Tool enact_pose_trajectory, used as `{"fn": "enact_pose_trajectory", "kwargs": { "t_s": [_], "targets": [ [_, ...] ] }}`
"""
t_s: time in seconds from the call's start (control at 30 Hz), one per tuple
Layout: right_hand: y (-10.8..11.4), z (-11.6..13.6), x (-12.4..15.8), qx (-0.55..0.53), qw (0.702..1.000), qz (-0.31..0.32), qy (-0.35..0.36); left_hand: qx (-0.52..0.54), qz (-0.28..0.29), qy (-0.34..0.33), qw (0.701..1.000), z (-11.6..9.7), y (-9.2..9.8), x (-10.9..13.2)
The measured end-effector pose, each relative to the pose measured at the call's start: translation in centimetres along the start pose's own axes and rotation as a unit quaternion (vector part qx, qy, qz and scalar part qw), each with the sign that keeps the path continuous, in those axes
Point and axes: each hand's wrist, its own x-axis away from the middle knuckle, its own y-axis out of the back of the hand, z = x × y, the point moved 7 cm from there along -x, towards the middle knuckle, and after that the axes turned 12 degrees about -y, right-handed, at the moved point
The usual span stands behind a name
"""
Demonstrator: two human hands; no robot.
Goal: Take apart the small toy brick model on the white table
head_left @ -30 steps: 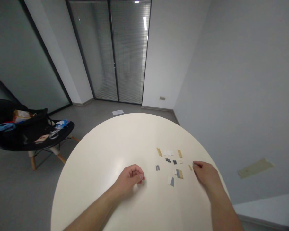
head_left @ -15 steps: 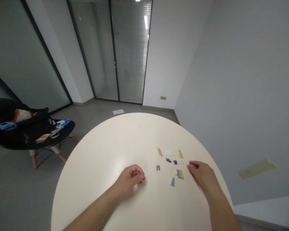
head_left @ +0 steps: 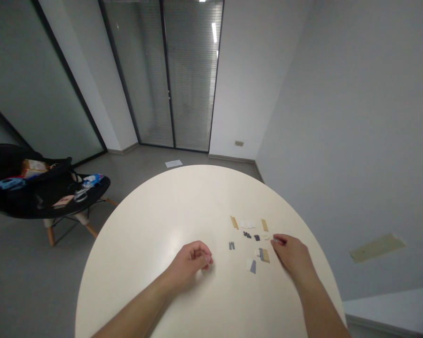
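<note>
My left hand (head_left: 192,262) rests on the round table with fingers curled and the thumb against them; whether anything is inside I cannot tell. Thumb and forefinger of my right hand (head_left: 292,253) are pinched at the right of a group of small flat pieces, what they hold being too small to name. Small pale pieces (head_left: 266,237) lie just left of these fingertips. Close by are dark pieces (head_left: 257,237), more dark pieces (head_left: 247,234), a grey-and-tan block (head_left: 264,255) and a grey wedge piece (head_left: 253,267). Two grey pieces (head_left: 231,245) lie nearer my left hand.
Behind the dark pieces lie tan strips (head_left: 234,222), white pieces (head_left: 247,224) and another tan strip (head_left: 264,225). The white table (head_left: 197,197) has a curved edge. A black chair (head_left: 49,211) holding a bag and packets stands at left. A wall (head_left: 356,141) rises on the right.
My right hand has shifted slightly left, bringing its pinched fingertips closer to the small pale pieces. The left hand stays in place.
</note>
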Motion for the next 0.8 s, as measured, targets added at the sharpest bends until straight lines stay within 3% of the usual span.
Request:
{"fn": "enact_pose_trajectory", "kwargs": {
  "t_s": [0.23, 0.37, 0.53, 0.8],
  "targets": [
    [0.3, 0.3, 0.1, -0.001, 1.000, 0.001, -0.007, -0.004, 0.001, 0.001, 1.000, 0.0, 0.0, 0.0],
    [1.5, 0.8, 0.4, -0.046, 0.998, -0.050, 0.001, -0.006, -0.005, -0.002, 1.000, -0.1, 0.1, 0.0],
    [2.6, 2.2, 1.4, -0.110, 0.988, -0.095, 0.057, -0.013, -0.007, -0.007, 1.000, 0.1, 0.3, 0.0],
    [2.6, 5.4, 4.1, -0.157, 0.969, -0.087, 0.173, -0.001, -0.010, -0.034, 0.999, 0.8, 0.9, 0.0]
  ]
}}
